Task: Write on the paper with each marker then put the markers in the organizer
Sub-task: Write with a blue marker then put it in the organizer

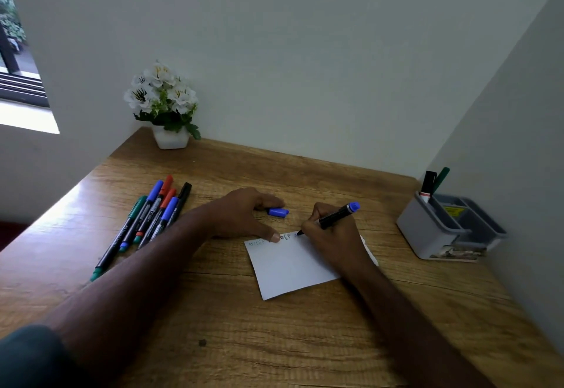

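While the left hand (244, 215) is pinning the light, slippery paper (293, 265) with its thumb, the right hand (331, 235) is pinching the stiff marker (335, 215) low, tip pointing eight o'clock.

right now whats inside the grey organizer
Two markers, one black-capped and one green, stand in the left compartment of the grey organizer. The compartment floors are hidden by its walls.

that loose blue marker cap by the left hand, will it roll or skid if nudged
The small blue plastic cap lies on its side on the smooth wooden desk, so it probably skids or rolls a little. It looks very light. The left hand beside it could stop it.
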